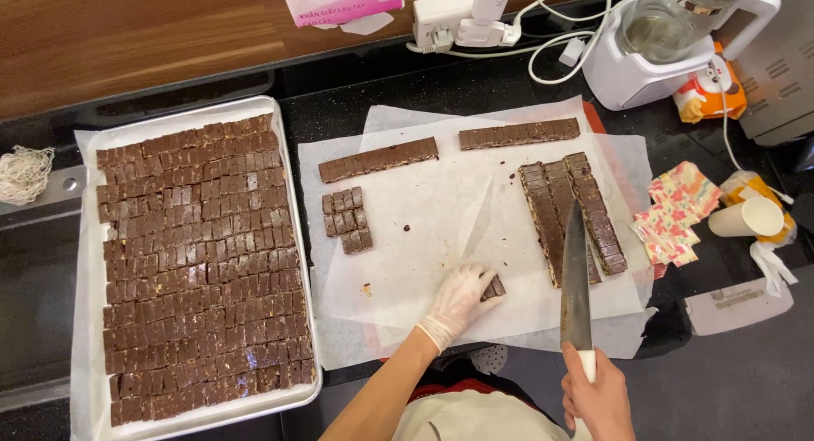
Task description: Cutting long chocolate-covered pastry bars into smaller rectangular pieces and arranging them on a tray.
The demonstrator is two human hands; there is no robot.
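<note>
My left hand (459, 304), in a thin clear glove, rests on the white parchment (441, 229) with its fingers over a few small brown cut pieces (494, 287). A large knife (576, 280) is gripped by its white handle in my bare right hand (599, 397), its blade pointing away over the long brown slabs (572, 216). Two long cut strips (378, 159) (519, 133) lie near the far edge of the parchment. A small block of cut pieces (347, 220) sits at the left of the paper.
A metal tray (197, 411) lined with paper, filled with several rows of brown pieces, stands at left. At the back are a tissue pack (341, 0), a power strip (458, 21), a white blender (666, 42). Patterned wrappers (678, 212) and a paper cup (748, 218) lie right.
</note>
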